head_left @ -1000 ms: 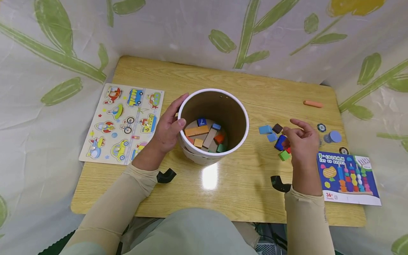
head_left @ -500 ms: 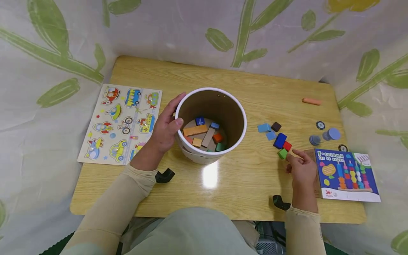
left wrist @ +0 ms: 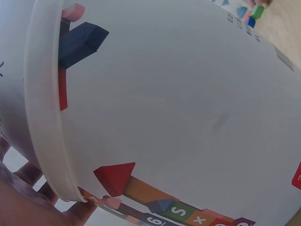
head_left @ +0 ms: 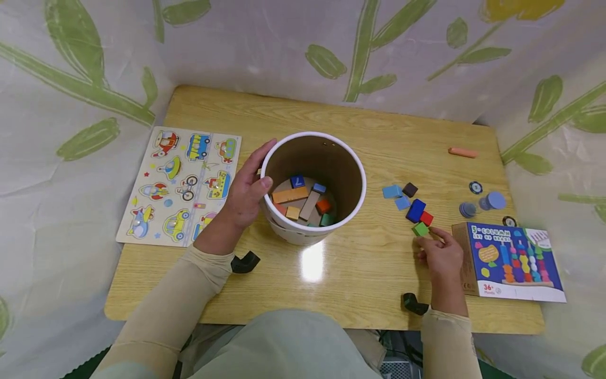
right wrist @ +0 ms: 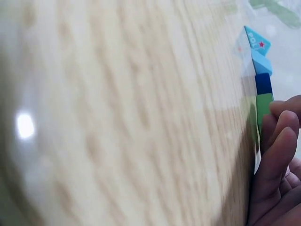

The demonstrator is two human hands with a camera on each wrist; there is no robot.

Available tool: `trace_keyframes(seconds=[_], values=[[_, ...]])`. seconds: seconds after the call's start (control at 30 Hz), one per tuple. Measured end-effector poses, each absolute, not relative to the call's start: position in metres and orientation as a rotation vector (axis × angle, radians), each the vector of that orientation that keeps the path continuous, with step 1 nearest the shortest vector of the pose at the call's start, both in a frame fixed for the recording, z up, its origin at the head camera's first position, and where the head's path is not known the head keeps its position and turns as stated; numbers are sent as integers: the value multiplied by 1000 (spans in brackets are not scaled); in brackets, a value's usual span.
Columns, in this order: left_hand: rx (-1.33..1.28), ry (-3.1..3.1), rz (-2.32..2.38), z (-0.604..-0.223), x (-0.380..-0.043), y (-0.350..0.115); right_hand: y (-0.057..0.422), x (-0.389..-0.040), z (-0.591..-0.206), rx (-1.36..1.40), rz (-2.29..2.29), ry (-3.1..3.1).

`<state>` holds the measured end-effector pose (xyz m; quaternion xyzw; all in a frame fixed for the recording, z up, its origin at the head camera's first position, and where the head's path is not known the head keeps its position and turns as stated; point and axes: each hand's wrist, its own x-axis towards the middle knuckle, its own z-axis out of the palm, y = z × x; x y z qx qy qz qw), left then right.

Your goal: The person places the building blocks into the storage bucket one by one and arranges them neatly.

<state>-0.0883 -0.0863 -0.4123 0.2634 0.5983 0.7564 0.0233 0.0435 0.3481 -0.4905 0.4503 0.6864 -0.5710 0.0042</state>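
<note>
My left hand (head_left: 248, 192) grips the rim of a white bucket (head_left: 303, 236), thumb over the edge; its fingers (left wrist: 28, 197) show at the rim in the left wrist view. Inside the bucket lie several wooden blocks, among them an orange one (head_left: 290, 195) and a blue one (head_left: 298, 181). On the right of the table, my right hand (head_left: 444, 258) pinches a green block (head_left: 420, 229) between thumb and fingers. In the right wrist view fingertips (right wrist: 277, 107) touch the green block (right wrist: 264, 106). Right beside it lie a red block (head_left: 426, 218) and a dark blue block (head_left: 416, 210).
Light blue blocks (head_left: 392, 191) and a dark block (head_left: 410, 189) lie just behind. A puzzle board (head_left: 182, 184) lies at left, a bead-set box (head_left: 513, 263) at right. Blue cylinders (head_left: 494, 200), small discs (head_left: 475, 187) and an orange stick (head_left: 463, 152) lie farther right.
My right hand has come back toward me from above the red and dark blue blocks, then slightly left onto the green block. The left hand keeps its hold on the bucket.
</note>
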Motion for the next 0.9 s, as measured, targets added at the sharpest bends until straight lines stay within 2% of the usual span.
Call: trace_keyframes(seconds=[0.43, 0.63, 0.9], values=[[777, 1865, 2320, -387, -78, -86, 346, 41, -494, 1403, -1688, 2238], [766, 1888, 2303, -388, -78, -85, 342, 39, -489, 1376, -1692, 2270], [791, 1849, 2340, -413, -88, -87, 316, 22, -446, 1140, -1881, 2393]])
